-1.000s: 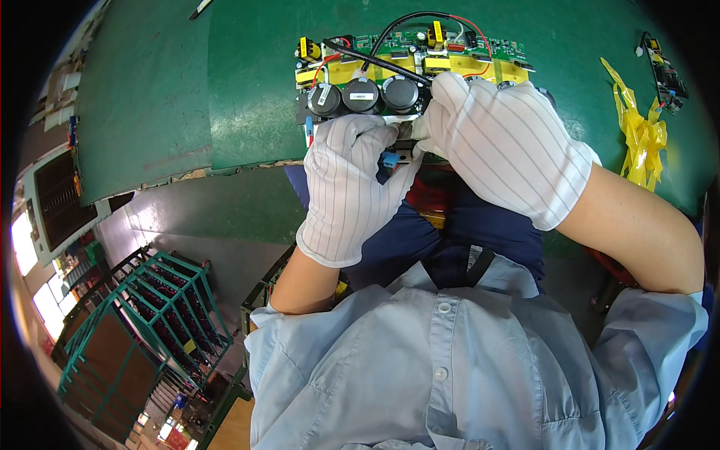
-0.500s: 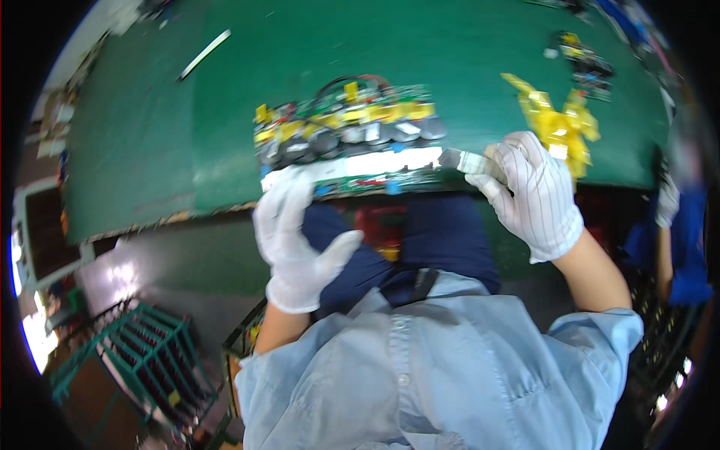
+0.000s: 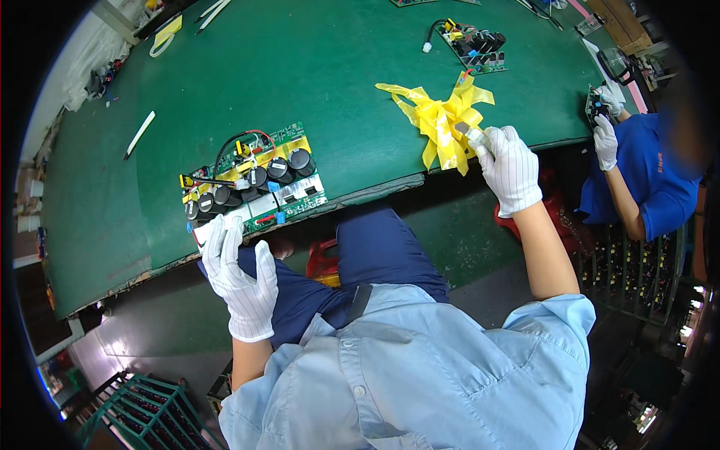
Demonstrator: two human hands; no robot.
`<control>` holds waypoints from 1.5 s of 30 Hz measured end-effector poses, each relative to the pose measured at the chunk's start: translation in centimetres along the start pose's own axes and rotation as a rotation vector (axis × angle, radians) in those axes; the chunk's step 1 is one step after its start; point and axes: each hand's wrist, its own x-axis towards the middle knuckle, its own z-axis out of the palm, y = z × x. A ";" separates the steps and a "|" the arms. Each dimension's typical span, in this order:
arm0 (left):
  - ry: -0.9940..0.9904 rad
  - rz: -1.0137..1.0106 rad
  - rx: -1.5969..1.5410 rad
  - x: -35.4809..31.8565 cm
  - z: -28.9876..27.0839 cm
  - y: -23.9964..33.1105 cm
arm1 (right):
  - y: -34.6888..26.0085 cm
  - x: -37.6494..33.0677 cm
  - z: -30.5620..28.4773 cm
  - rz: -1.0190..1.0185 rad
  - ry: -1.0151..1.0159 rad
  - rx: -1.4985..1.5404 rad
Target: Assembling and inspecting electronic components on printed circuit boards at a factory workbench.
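A green circuit board point(image 3: 311, 196) with black round capacitors, yellow parts and a pale metal strip lies at the table's near edge. My left hand point(image 3: 241, 277), white-gloved, has its fingertips at the board's near left corner; the fingers are stretched and the thumb stands apart. To the right, my gloved right hand point(image 3: 511, 169) is closed on a small flat brush point(image 3: 475, 135), its dark end over a heap of yellow tape strips point(image 3: 442, 124). The fingers hide most of the brush's handle.
Farther back lies another circuit board point(image 3: 480, 51). A white stick point(image 3: 139, 135) rests on the green table point(image 3: 337, 82) at the left. On the right, a co-worker in a blue shirt point(image 3: 652, 176) holds a board. A green rack point(image 3: 142, 412) stands at lower left.
My right hand has carried the brush from the board's pale strip to the yellow tape. My left hand stays by the board's left corner. The whole view has turned and shifted rightward.
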 end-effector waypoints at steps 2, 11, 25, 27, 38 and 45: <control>-0.011 -0.005 -0.001 -0.1 0.2 0.1 | 0.2 -0.2 -0.2 -0.002 0.006 0.003; -0.032 0.087 -0.014 1.2 0.5 1.8 | 0.2 -1.4 -1.4 0.040 -0.029 0.013; -0.468 0.301 0.199 9.3 1.4 -5.6 | -7.8 -9.5 -0.8 0.468 -0.390 1.260; -0.570 0.268 0.268 10.2 1.5 -5.3 | -10.4 -10.3 -0.2 0.400 -0.379 1.440; -0.316 0.396 0.180 6.7 -1.9 -5.0 | -11.9 -4.1 0.4 -0.203 -0.041 0.908; -0.285 0.465 0.190 5.7 -0.4 -9.0 | -14.5 -3.0 1.4 -0.248 -0.124 0.933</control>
